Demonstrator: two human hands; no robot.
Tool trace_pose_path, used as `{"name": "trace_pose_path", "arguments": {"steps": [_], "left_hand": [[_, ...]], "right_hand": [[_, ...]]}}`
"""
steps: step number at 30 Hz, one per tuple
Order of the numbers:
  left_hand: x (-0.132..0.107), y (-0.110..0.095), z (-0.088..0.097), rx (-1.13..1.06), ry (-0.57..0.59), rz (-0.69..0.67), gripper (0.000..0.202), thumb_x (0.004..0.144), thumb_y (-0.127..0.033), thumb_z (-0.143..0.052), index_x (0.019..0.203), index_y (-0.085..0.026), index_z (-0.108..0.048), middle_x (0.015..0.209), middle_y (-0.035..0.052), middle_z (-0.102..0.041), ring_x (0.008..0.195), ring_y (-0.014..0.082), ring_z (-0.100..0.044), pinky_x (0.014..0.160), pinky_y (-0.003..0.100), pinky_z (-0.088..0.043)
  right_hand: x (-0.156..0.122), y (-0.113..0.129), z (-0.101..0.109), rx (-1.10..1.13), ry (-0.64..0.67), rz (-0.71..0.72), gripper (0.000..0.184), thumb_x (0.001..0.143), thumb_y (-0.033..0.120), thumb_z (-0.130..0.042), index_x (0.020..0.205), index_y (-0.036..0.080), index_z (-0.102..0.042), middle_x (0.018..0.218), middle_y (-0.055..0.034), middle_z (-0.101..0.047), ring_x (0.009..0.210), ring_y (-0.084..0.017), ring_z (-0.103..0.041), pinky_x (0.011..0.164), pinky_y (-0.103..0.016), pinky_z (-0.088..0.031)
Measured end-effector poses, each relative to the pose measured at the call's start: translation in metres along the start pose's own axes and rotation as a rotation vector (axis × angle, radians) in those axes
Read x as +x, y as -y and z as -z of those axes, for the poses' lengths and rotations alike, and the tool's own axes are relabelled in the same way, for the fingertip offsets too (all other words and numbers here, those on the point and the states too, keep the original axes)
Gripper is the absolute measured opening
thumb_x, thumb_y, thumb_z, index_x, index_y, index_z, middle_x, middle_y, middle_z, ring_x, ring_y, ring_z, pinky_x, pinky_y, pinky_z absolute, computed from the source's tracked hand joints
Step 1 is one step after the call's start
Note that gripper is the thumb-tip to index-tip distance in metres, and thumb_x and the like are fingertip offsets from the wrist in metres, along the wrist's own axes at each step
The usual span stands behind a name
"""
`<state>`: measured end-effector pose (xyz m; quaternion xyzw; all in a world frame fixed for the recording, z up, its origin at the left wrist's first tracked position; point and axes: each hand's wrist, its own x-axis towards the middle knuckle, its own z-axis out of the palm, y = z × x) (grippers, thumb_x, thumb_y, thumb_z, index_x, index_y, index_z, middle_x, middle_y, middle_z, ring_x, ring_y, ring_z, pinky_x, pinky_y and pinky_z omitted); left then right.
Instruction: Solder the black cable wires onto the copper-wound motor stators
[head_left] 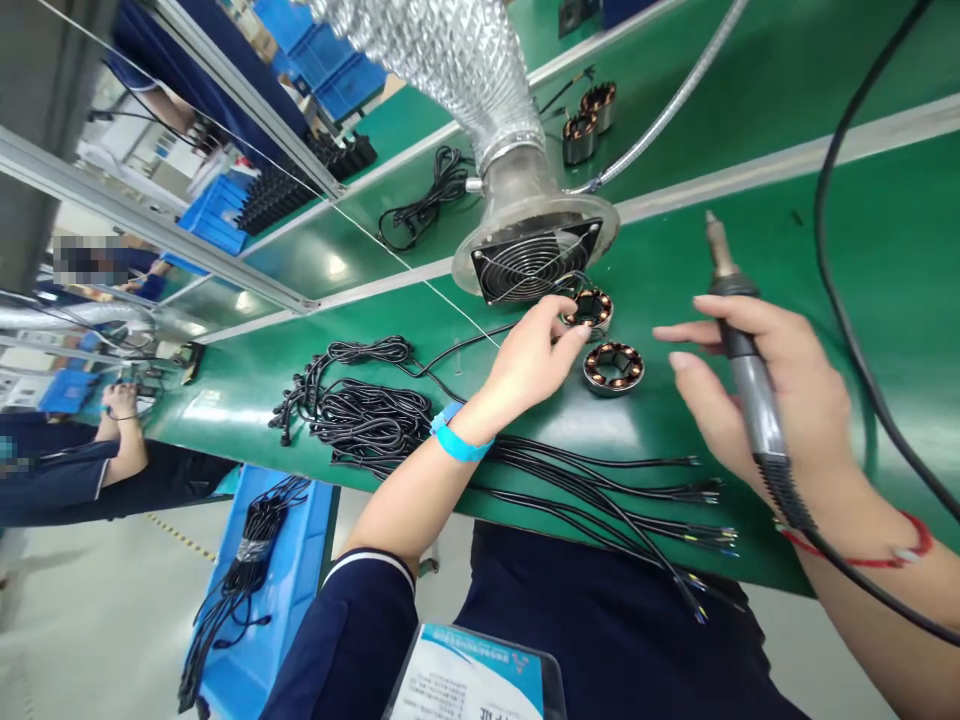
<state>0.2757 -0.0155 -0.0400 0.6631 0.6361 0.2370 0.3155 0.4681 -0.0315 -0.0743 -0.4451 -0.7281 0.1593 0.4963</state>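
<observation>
My left hand [534,355], with a blue band on its wrist, pinches the near rim of a copper-wound stator ring [592,307] that lies on the green bench [840,260] just below the extractor fan. A second stator ring [613,366] lies beside it, untouched, between my two hands. My right hand [757,385] holds a soldering iron [739,335] by its grey handle, tip pointing away from me, while the fingers stretch out towards the second ring. Several black cables with stripped coloured ends [637,495] lie across the bench below both hands.
A fume extractor fan [534,258] on a silver flexible duct [457,50] stands behind the rings. A heap of black cables [360,405] lies at left. Two more stators [589,122] sit on the far bench. A blue bin [292,590] with cables stands below. Another person's arm [120,440] is at far left.
</observation>
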Motion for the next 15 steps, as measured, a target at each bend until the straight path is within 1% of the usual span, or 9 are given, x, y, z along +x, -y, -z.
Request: {"name": "trace_pose_path", "arguments": {"steps": [2, 4, 5, 8, 10, 13, 15], "left_hand": [[0.007, -0.01, 0.003, 0.184, 0.137, 0.044, 0.047, 0.091, -0.041, -0.051, 0.13, -0.015, -0.051, 0.117, 0.0121, -0.066, 0.102, 0.0232, -0.062, 0.088, 0.035, -0.047], [0.013, -0.02, 0.002, 0.333, 0.276, 0.099, 0.058, 0.089, -0.049, -0.054, 0.135, -0.015, -0.047, 0.123, 0.0151, -0.066, 0.108, 0.0301, -0.063, 0.088, 0.039, -0.049], [0.015, -0.024, 0.001, 0.387, 0.313, 0.115, 0.059, 0.088, -0.049, -0.054, 0.135, -0.015, -0.047, 0.123, 0.0157, -0.067, 0.109, 0.032, -0.064, 0.087, 0.04, -0.05], [0.014, -0.03, 0.002, 0.495, 0.324, 0.101, 0.048, 0.088, -0.04, -0.052, 0.13, -0.016, -0.053, 0.119, 0.0144, -0.07, 0.108, 0.0323, -0.066, 0.085, 0.039, -0.052], [0.006, -0.028, 0.009, 0.526, 0.337, 0.087, 0.042, 0.089, -0.035, -0.05, 0.127, -0.019, -0.058, 0.118, 0.0122, -0.071, 0.107, 0.0313, -0.067, 0.084, 0.038, -0.052], [-0.013, -0.015, 0.03, 0.522, 0.384, 0.128, 0.037, 0.087, -0.035, -0.055, 0.12, -0.022, -0.065, 0.116, 0.0091, -0.073, 0.107, 0.0295, -0.068, 0.086, 0.036, -0.053], [-0.023, -0.002, 0.051, 0.516, 0.367, 0.197, 0.034, 0.084, -0.032, -0.059, 0.116, -0.023, -0.068, 0.113, 0.0073, -0.074, 0.105, 0.0273, -0.069, 0.087, 0.033, -0.053]], "right_hand": [[0.0, -0.002, 0.004, 0.015, -0.039, -0.031, 0.043, 0.088, 0.027, -0.062, 0.13, 0.026, -0.054, 0.103, -0.0023, -0.071, 0.098, -0.017, -0.068, 0.088, -0.031, -0.054], [0.001, -0.004, 0.006, 0.016, -0.051, -0.028, 0.043, 0.088, 0.029, -0.062, 0.13, 0.029, -0.054, 0.102, -0.0016, -0.072, 0.092, -0.018, -0.069, 0.082, -0.033, -0.055], [0.002, -0.004, 0.006, 0.01, -0.051, -0.014, 0.042, 0.088, 0.03, -0.062, 0.13, 0.03, -0.055, 0.1, -0.0011, -0.072, 0.091, -0.019, -0.069, 0.079, -0.034, -0.056], [0.005, -0.004, 0.005, -0.011, -0.068, 0.024, 0.041, 0.087, 0.035, -0.062, 0.128, 0.034, -0.057, 0.095, 0.0004, -0.073, 0.09, -0.022, -0.07, 0.072, -0.036, -0.057], [0.008, -0.002, 0.006, -0.023, -0.079, 0.004, 0.041, 0.086, 0.039, -0.062, 0.126, 0.037, -0.057, 0.092, 0.0015, -0.073, 0.089, -0.023, -0.07, 0.066, -0.037, -0.057], [0.008, -0.001, 0.009, -0.048, -0.063, -0.068, 0.04, 0.086, 0.048, -0.059, 0.125, 0.044, -0.057, 0.089, 0.0034, -0.073, 0.089, -0.026, -0.07, 0.065, -0.043, -0.058], [0.005, -0.005, 0.009, -0.085, -0.058, -0.094, 0.039, 0.085, 0.053, -0.057, 0.124, 0.047, -0.057, 0.09, 0.004, -0.072, 0.09, -0.028, -0.07, 0.065, -0.046, -0.058]]}}
